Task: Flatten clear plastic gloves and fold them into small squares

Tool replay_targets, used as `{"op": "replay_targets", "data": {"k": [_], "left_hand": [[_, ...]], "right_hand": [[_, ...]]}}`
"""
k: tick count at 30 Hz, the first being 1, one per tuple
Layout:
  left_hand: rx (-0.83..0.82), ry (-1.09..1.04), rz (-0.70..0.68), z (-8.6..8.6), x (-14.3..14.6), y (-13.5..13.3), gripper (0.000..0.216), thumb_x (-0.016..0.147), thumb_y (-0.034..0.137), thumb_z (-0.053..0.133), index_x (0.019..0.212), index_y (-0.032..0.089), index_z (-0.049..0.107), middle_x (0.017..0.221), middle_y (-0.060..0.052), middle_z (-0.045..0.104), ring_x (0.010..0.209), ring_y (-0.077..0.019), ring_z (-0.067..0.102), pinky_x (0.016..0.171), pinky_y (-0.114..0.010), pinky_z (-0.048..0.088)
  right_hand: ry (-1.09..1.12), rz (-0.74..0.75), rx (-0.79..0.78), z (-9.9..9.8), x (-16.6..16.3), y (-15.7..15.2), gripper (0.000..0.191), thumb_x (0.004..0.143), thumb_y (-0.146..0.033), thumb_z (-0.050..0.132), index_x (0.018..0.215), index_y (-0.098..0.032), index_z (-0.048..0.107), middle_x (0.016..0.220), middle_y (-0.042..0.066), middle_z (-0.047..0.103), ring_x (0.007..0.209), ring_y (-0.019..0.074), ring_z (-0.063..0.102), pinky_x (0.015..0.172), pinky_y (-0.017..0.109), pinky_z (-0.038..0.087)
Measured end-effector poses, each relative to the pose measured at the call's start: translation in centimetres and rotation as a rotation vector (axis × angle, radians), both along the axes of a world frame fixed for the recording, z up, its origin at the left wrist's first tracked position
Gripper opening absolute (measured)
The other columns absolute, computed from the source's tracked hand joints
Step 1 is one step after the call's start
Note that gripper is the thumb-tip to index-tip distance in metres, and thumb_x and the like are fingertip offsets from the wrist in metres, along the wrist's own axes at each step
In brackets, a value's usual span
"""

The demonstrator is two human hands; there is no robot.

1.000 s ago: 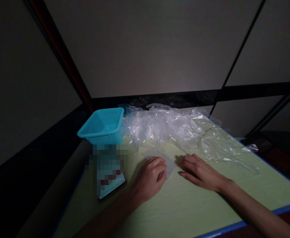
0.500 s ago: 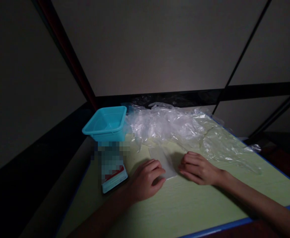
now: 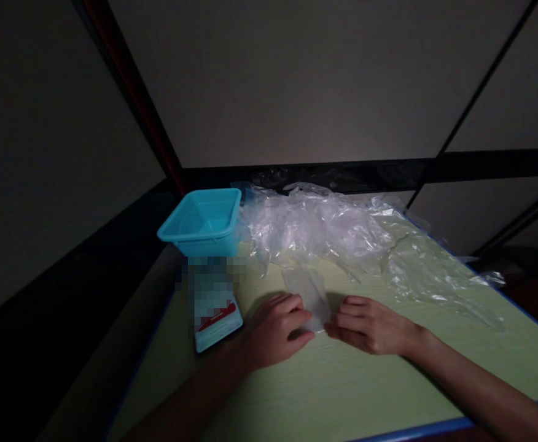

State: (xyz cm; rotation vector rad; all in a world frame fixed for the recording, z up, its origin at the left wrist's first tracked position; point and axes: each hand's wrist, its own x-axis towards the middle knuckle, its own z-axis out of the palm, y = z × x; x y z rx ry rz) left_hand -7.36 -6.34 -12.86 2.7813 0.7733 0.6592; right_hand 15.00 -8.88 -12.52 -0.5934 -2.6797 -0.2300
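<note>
A small flat clear plastic bag lies on the table between my hands. My left hand rests over its left side, with the fingers loosely bent and a gap between thumb and forefinger. At the bag's lower right corner is my right hand. Its fingers are curled together and the tips close on the corner, partly hiding it. Behind the bag spreads a heap of crumpled clear plastic.
A turquoise plastic basin stands at the back left of the pale green table. In front of it lies a phone, its screen partly blurred out. Cabinet panels rise behind the table. Blue edging runs along the table's front.
My right hand has come in slightly toward the bag, and its fingertips now meet the lower right corner. My left hand stays at the bag's left side. The view has shifted a little.
</note>
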Motion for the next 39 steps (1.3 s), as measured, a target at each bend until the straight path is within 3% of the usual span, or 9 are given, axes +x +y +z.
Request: {"op": "replay_targets", "data": {"k": [12, 18, 22, 25, 30, 35, 39], "left_hand": [[-0.024, 0.085, 0.002, -0.4, -0.2, 0.2, 0.018, 0.076, 0.031, 0.066, 0.09, 0.021, 0.063, 0.083, -0.002, 0.056, 0.076, -0.0166, 0.055, 0.068, -0.027, 0.042], [-0.027, 0.07, -0.01, -0.2, -0.1, 0.1, 0.015, 0.076, 0.028, 0.066, 0.087, 0.019, 0.063, 0.081, -0.001, 0.055, 0.075, -0.016, 0.054, 0.068, -0.027, 0.041], [-0.003, 0.084, -0.01, -0.2, -0.1, 0.1, 0.014, 0.077, 0.029, 0.064, 0.088, 0.019, 0.062, 0.082, -0.001, 0.055, 0.075, -0.0162, 0.054, 0.068, -0.027, 0.041], [0.037, 0.106, -0.032, -0.2, -0.2, 0.1, 0.021, 0.076, 0.035, 0.065, 0.089, 0.019, 0.062, 0.084, -0.002, 0.056, 0.075, -0.0177, 0.054, 0.069, -0.029, 0.041], [0.088, 0.098, -0.023, 0.1, 0.0, -0.2, 0.037, 0.07, 0.048, 0.066, 0.089, 0.017, 0.06, 0.083, -0.004, 0.055, 0.075, -0.0197, 0.053, 0.067, -0.031, 0.041], [0.114, 0.051, 0.044, 0.2, 0.1, -0.6, 0.025, 0.066, 0.035, 0.067, 0.082, 0.017, 0.058, 0.084, -0.005, 0.056, 0.079, -0.021, 0.051, 0.069, -0.032, 0.041], [0.104, 0.03, 0.056, 0.0, 0.2, -0.7, 0.021, 0.065, 0.027, 0.067, 0.081, 0.017, 0.058, 0.083, -0.005, 0.058, 0.079, -0.0211, 0.051, 0.071, -0.033, 0.041]], "right_hand": [[-0.063, -0.133, -0.063, 0.9, 0.4, -0.5, 0.028, 0.094, -0.016, 0.037, 0.076, -0.017, 0.059, 0.069, 0.001, 0.059, 0.061, 0.0131, 0.048, 0.059, 0.03, 0.036], [-0.071, -0.114, -0.036, 0.8, 0.3, -0.5, 0.025, 0.092, -0.014, 0.04, 0.076, -0.016, 0.06, 0.069, 0.001, 0.061, 0.062, 0.0137, 0.051, 0.06, 0.03, 0.039], [-0.087, -0.071, 0.006, 0.3, 0.3, -0.1, 0.024, 0.092, -0.015, 0.04, 0.081, -0.014, 0.061, 0.092, 0.007, 0.066, 0.083, 0.017, 0.058, 0.075, 0.032, 0.046], [-0.086, -0.019, 0.033, -0.1, 0.4, 0.1, 0.021, 0.091, -0.014, 0.041, 0.088, -0.01, 0.062, 0.11, 0.011, 0.063, 0.102, 0.0207, 0.055, 0.091, 0.036, 0.045], [-0.054, -0.055, -0.003, -0.4, 0.3, 0.1, 0.021, 0.09, -0.012, 0.041, 0.095, -0.007, 0.061, 0.105, 0.013, 0.065, 0.102, 0.0199, 0.058, 0.09, 0.033, 0.048], [0.069, -0.074, 0.032, -0.7, -0.1, 0.3, 0.019, 0.088, -0.009, 0.042, 0.095, -0.01, 0.059, 0.094, 0.009, 0.069, 0.09, 0.0171, 0.063, 0.094, 0.036, 0.046], [0.149, -0.1, -0.028, -0.5, -0.2, 0.4, 0.017, 0.087, -0.01, 0.042, 0.094, -0.011, 0.058, 0.089, 0.008, 0.069, 0.086, 0.0154, 0.065, 0.095, 0.033, 0.045]]}}
